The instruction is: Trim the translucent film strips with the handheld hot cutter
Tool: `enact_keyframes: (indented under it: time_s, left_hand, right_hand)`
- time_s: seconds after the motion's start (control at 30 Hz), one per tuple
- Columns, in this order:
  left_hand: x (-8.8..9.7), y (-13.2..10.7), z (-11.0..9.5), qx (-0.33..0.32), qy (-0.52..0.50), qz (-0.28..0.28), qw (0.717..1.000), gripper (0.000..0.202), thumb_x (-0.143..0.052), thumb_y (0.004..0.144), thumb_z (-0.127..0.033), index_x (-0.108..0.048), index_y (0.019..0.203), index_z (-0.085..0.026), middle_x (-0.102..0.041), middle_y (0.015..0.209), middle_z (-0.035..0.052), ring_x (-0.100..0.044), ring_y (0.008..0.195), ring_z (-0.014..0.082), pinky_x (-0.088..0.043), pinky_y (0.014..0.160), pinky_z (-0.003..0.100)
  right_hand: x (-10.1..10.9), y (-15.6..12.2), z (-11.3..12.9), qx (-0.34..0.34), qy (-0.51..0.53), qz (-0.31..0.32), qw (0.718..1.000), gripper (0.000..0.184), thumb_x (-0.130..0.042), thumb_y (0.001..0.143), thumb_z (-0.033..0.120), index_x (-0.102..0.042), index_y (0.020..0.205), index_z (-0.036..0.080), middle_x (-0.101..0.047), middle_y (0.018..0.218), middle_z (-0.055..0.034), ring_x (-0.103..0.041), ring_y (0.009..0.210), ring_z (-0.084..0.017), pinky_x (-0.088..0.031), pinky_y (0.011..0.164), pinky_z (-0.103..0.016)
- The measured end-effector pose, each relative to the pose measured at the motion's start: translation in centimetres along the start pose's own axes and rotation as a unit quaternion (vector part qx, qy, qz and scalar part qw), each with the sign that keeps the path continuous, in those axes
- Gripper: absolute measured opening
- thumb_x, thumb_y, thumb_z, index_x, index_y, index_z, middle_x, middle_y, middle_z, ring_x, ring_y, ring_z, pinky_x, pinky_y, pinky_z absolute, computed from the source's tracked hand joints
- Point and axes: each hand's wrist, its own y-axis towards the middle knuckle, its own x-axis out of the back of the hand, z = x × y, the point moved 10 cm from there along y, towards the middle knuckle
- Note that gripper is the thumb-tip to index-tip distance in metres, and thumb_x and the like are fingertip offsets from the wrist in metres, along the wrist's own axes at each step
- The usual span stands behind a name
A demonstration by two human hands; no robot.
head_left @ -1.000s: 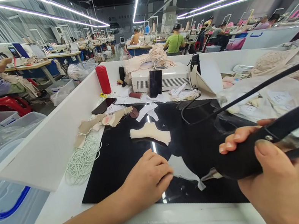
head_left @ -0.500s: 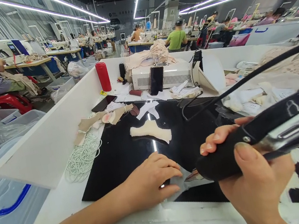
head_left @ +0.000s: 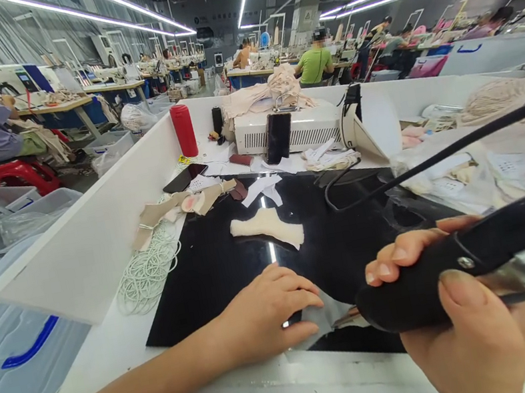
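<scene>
My left hand (head_left: 275,313) lies at the front edge of the black work surface (head_left: 208,294), fingers stretched out and thumb apart. Its fingertips rest on or beside a thin, pale translucent piece (head_left: 320,317). My right hand (head_left: 477,321) is wrapped round a black-handled tool (head_left: 412,295) with a long silver metal part, its thumb on top. From under the tool's rounded black end, a narrow metallic tip (head_left: 348,318) points at the pale piece; whether they touch I cannot tell. Beyond the hands lies a cream, curved fabric piece (head_left: 268,226).
A black cable (head_left: 461,144) arcs across the right side. Pale cord (head_left: 147,278) lies coiled at left. Behind stand a red bottle (head_left: 184,131), a phone (head_left: 278,136) and a white vented box (head_left: 316,126). A plastic bag (head_left: 496,169) of pieces lies right. Co-workers sit farther off.
My right hand and the tool have moved to the right and slightly down, with the tip drawn a little right. My left hand stays nearly in place. The view has shifted slightly.
</scene>
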Motion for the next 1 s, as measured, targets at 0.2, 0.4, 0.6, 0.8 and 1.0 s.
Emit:
enact_keyframes:
  time_s: [0.2,0.4,0.6,0.8,1.0]
  left_hand:
    - [-0.1,0.0,0.0,-0.003,0.01,-0.003,1.0,0.028,-0.077,0.097,-0.02,-0.077,0.125,-0.02,-0.075,0.133,0.0081,-0.065,0.126,0.026,-0.045,0.12,0.042]
    - [0.4,0.1,0.1,0.003,-0.002,0.005,1.0,0.029,-0.074,0.099,-0.02,-0.076,0.128,-0.025,-0.072,0.144,0.0075,-0.061,0.137,0.0273,-0.038,0.126,0.049]
    - [-0.3,-0.2,0.7,0.024,-0.02,0.064,0.997,0.038,-0.082,0.093,-0.022,-0.075,0.129,-0.03,-0.072,0.145,0.0037,-0.056,0.146,0.0299,-0.021,0.133,0.062]
    - [-0.4,-0.2,0.8,0.024,-0.02,0.075,0.997,0.039,-0.082,0.093,-0.024,-0.075,0.131,-0.027,-0.071,0.146,0.0054,-0.055,0.146,0.0314,-0.021,0.133,0.061]
    - [-0.4,-0.1,0.7,0.022,-0.015,0.076,0.997,0.038,-0.08,0.093,-0.021,-0.074,0.13,-0.026,-0.07,0.147,0.0043,-0.055,0.145,0.0319,-0.021,0.133,0.061]
  right_hand:
    - [0.3,0.0,-0.2,0.006,-0.008,-0.018,1.0,0.042,-0.095,0.071,0.036,-0.069,0.102,0.026,-0.067,0.072,0.0041,-0.063,0.058,-0.017,-0.06,0.053,-0.033]
    - [1.2,1.3,-0.7,0.033,-0.033,-0.055,0.997,0.04,-0.09,0.073,0.031,-0.066,0.105,0.026,-0.069,0.075,0.0044,-0.063,0.06,-0.017,-0.059,0.054,-0.034]
    - [1.0,1.6,-0.7,0.025,-0.019,-0.063,0.998,0.038,-0.087,0.072,0.028,-0.066,0.103,0.026,-0.069,0.074,0.0046,-0.062,0.058,-0.017,-0.058,0.052,-0.032]
    - [-0.2,0.4,-0.9,0.002,0.007,-0.027,1.0,0.04,-0.091,0.074,0.033,-0.067,0.104,0.026,-0.07,0.075,0.004,-0.064,0.058,-0.016,-0.06,0.053,-0.031]
    - [-0.5,-0.1,-1.0,0.008,0.009,-0.013,1.0,0.039,-0.093,0.076,0.032,-0.069,0.106,0.026,-0.07,0.076,0.0037,-0.066,0.06,-0.016,-0.061,0.055,-0.03]
